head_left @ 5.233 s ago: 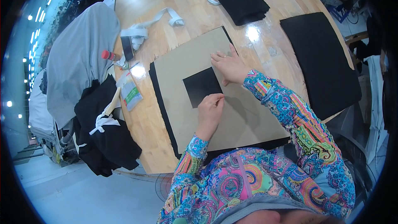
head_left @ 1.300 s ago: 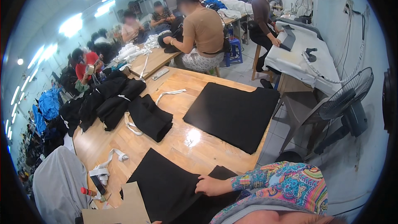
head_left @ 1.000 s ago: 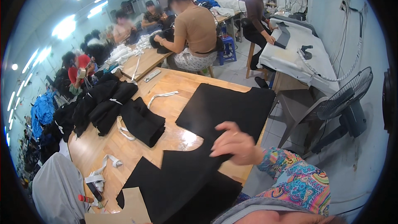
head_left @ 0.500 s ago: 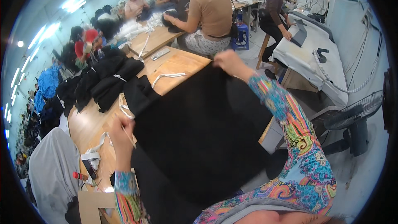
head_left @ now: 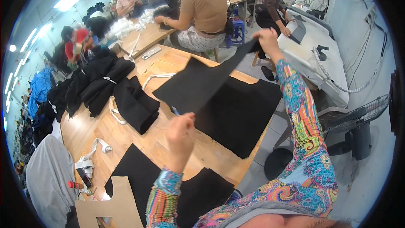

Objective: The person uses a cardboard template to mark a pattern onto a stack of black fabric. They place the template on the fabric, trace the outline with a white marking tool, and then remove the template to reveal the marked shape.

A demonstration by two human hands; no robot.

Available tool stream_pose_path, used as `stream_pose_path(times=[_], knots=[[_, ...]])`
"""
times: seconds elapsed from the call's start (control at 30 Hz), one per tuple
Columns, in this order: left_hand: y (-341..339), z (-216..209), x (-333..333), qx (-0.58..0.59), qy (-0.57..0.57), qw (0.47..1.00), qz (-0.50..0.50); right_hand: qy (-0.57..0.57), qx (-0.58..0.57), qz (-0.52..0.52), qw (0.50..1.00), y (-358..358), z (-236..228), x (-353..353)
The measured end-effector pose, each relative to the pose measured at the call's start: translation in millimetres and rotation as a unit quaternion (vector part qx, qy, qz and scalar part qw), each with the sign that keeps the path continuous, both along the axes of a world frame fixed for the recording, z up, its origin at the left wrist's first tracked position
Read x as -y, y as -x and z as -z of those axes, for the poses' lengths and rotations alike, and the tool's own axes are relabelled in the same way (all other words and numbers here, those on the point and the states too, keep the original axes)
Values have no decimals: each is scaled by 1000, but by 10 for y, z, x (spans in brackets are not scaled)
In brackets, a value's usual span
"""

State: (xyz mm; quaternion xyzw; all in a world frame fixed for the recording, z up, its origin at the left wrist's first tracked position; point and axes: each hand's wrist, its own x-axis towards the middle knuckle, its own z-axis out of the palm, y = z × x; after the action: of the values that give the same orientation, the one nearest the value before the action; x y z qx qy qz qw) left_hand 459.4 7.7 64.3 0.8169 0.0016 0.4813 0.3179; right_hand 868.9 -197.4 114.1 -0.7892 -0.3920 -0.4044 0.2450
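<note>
A black fabric piece [head_left: 198,82] is stretched between my hands, partly lifted and angled over the table. My right hand [head_left: 270,42] pinches its far right corner, raised past the table's far edge. Closed at the near edge of the same piece is my left hand [head_left: 180,135]; a small blue tip shows beside its fingers, too little to name. Beneath lies another black fabric piece [head_left: 242,114], flat on the wooden table [head_left: 90,122]. Closer to me rest more cut black fabric [head_left: 135,166] and a tan card template [head_left: 114,207] with a cut-out.
Bundles of black fabric [head_left: 103,80] tied with white strips lie on the left, beside a folded black stack [head_left: 137,105]. White tape [head_left: 99,147] and a red-capped bottle [head_left: 75,184] are near left. Co-workers sit beyond. A fan [head_left: 358,122] stands right.
The black piece has swung away from me, uncovering the table and the fabric below. My left hand has moved right; my right hand has moved right and farther out.
</note>
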Motion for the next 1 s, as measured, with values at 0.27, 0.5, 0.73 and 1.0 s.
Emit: stream_pose_path(times=[0.27,0.5,0.73,1.0], knots=[[-125,1310,808,-201,27,976,83,63,-143,205,966,237,1766,941],[-52,1540,1204,-237,21,962,131,67,-190,320,926,485,2123,1356],[220,1618,1346,-162,-1,967,196,119,-209,436,867,626,2125,1438],[1989,1148,555,-243,177,952,-62,104,-72,145,981,1186,2030,662]])
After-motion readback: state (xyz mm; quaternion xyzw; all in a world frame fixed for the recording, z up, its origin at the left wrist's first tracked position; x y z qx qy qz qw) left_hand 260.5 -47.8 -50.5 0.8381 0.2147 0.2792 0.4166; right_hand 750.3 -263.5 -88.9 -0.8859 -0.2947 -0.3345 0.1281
